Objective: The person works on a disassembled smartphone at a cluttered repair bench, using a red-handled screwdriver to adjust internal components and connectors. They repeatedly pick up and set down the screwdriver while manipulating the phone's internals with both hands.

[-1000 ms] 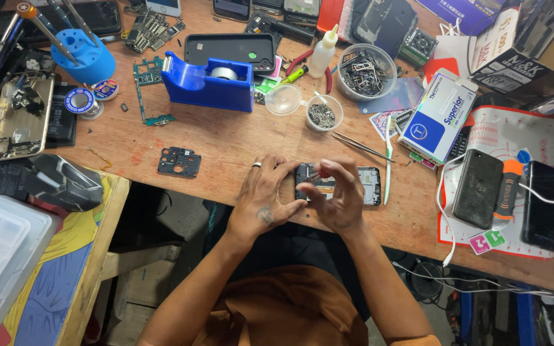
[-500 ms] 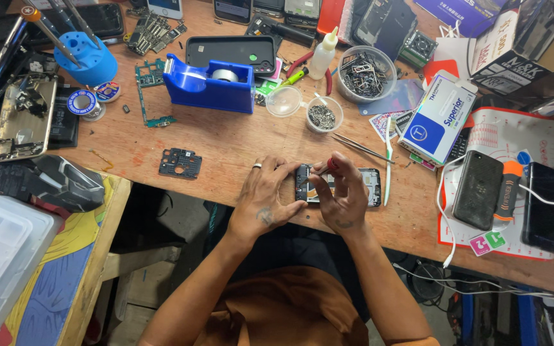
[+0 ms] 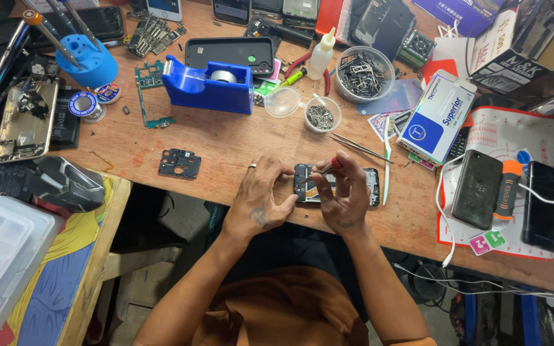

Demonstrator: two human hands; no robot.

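I see a brown wooden table (image 3: pixel 226 144) filling the top of the frame. Low in the middle lies an opened phone (image 3: pixel 335 186), its long side running left to right, flat and dark with shiny bits inside. My left hand (image 3: pixel 259 200) grips its left end, fingers curled. My right hand (image 3: pixel 341 192) pinches a thin red-tipped screwdriver (image 3: pixel 328 168) on top.

Even, fairly bright overhead light falls on the worn wooden workbench (image 3: pixel 226 144), with soft, short shadows. Mild glare marks the glossy blue plastic tape dispenser (image 3: pixel 208 86). Focus is sharp centrally; the edges bow slightly, and the space under the bench is dim.
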